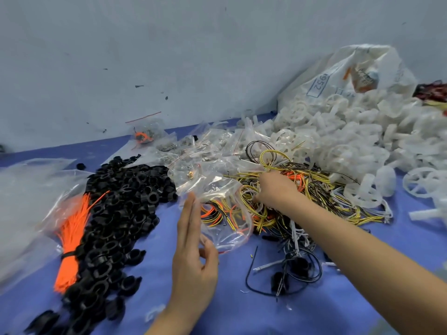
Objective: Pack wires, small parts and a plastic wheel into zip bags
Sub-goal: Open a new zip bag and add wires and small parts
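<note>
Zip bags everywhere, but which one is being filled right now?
The clear zip bag held by the left hand; unlike the bags heaped behind, its mouth gapes toward the wire pile.

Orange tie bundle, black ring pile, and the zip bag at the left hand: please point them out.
orange tie bundle [70,240], head view, middle of the strands
black ring pile [125,197], head view, centre of the heap
zip bag [217,189], head view, clear upper film

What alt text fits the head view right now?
The left hand holds a clear zip bag open while the right hand reaches into the tangled wire pile. Black plastic rings lie left, white plastic wheels right, on a blue table.
</note>
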Demonstrator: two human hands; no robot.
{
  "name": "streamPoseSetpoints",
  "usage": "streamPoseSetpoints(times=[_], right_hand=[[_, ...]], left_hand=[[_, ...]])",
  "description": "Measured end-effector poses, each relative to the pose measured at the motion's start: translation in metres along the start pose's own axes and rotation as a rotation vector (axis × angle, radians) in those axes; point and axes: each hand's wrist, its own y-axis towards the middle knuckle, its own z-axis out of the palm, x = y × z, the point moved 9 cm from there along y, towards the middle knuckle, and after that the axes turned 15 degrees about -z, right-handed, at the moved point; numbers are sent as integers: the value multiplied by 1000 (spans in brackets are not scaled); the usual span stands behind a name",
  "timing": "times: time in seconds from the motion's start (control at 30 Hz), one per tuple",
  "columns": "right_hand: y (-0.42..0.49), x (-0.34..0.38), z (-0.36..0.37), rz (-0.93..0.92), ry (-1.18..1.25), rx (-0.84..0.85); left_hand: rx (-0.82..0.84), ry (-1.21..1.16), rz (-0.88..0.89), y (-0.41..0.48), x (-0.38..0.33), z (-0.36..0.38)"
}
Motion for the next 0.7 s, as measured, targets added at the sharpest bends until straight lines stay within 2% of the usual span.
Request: streamPoseSetpoints(times=[0.13,0.23,0.4,0.5,0.57,0.63,0.7], right_hand=[[2,0,3,15,13,25],[-1,-5,-3,13,136,14],[-18,-22,-46,-21,601,-245],[-27,-28,-60,-52,958,-289],[-33,-25,-67,-103,1111,-302],[-41,-17,-72,-189,1327,-257],[-56,8,-71,-346,1572,-32]], left_hand=[[-25,24,14,-1,-1,-3],[-40,20,-7,-1,1,-4],[-42,11,-18,1,0,-6],[-35,19,-12,0,1,-4],[-33,22,-1,0,1,-3],[-36,23,12,0,-2,-3],[-33,15,24,-1,-5,-3]])
